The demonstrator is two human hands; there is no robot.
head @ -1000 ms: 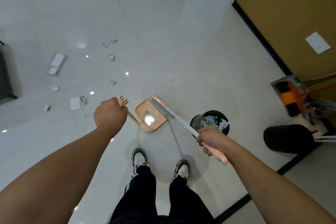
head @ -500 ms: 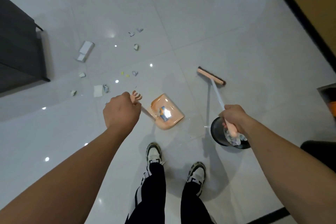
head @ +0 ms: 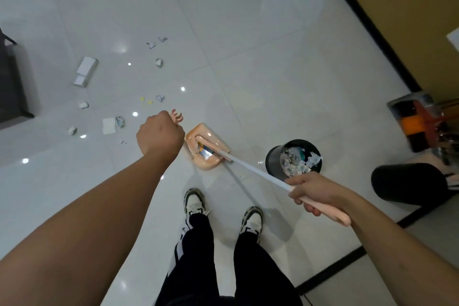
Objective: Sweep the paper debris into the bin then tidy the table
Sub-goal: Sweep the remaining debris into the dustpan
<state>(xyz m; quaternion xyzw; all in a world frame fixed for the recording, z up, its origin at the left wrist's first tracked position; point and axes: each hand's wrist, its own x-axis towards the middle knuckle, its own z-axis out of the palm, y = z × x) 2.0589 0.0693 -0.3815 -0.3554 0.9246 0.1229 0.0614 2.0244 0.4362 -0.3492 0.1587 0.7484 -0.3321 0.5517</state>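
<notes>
Right hand (head: 315, 194): curled round the broom (head: 253, 169) handle.
Left hand (head: 159, 135): fisted on the dustpan (head: 211, 150) handle.
Risk: tipping the dustpan carelessly could spill paper beside the bin (head: 273, 159).
Change: broom head, out on the floor before, now lies in the dustpan.
Far: scraps (head: 109, 125) remain unswept.

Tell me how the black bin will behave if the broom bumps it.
The black bin looks small and thin-walled, holding only paper scraps, so it is probably light. On the glossy tile floor it would likely slide, or tip if struck near the rim.
</notes>
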